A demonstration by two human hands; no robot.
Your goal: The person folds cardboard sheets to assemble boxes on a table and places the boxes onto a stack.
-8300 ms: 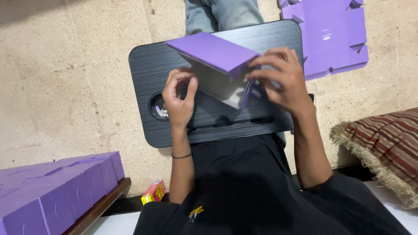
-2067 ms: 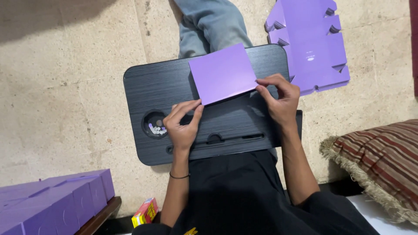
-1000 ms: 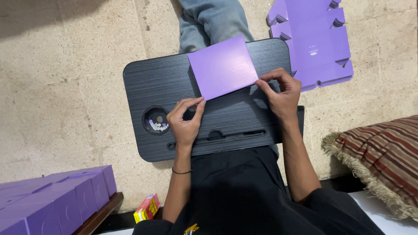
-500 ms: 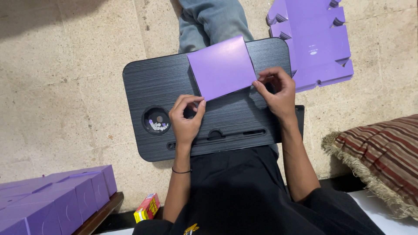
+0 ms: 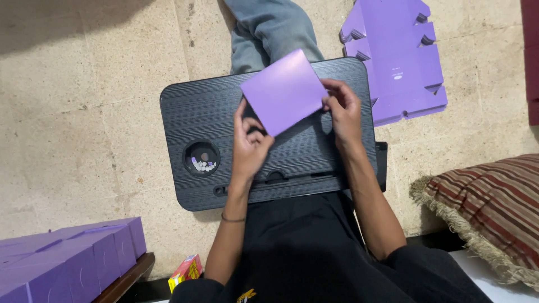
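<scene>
Beige stone floor [image 5: 84, 112] fills the background; a black lap desk [image 5: 213, 112] sits across the person's lap and serves as the surface and as landmark here.

Largest to smallest, counted:
- Stack of assembled purple boxes [image 5: 62, 255], one stack, well below and left of the lap desk, on a wooden ledge; number of boxes in it not countable.
- Striped cushion [image 5: 488, 207], one, right of and below the lap desk.
- Flat purple die-cut box blank [image 5: 401, 56], one, on the floor just beyond the desk's upper right corner.
- Folded purple cardboard piece [image 5: 283, 90], one, at the desk's far edge, tilted, overhanging it slightly.
- Round cup recess [image 5: 201, 157] in the desk's left part, one, with small pale bits inside.
- Small red-and-yellow carton [image 5: 186, 270], one, on the floor below the desk.

Hands: left hand [image 5: 250, 143] pinches the near lower corner of the folded piece, fingers curled beneath it. Right hand [image 5: 342, 109] grips its right edge, fingers closed on the card.

Judgement: the step in hand looks like folding the purple piece into shape, mid-crease. The next move would call for both hands keeping edges aligned while pressing firmly against the surface.
</scene>
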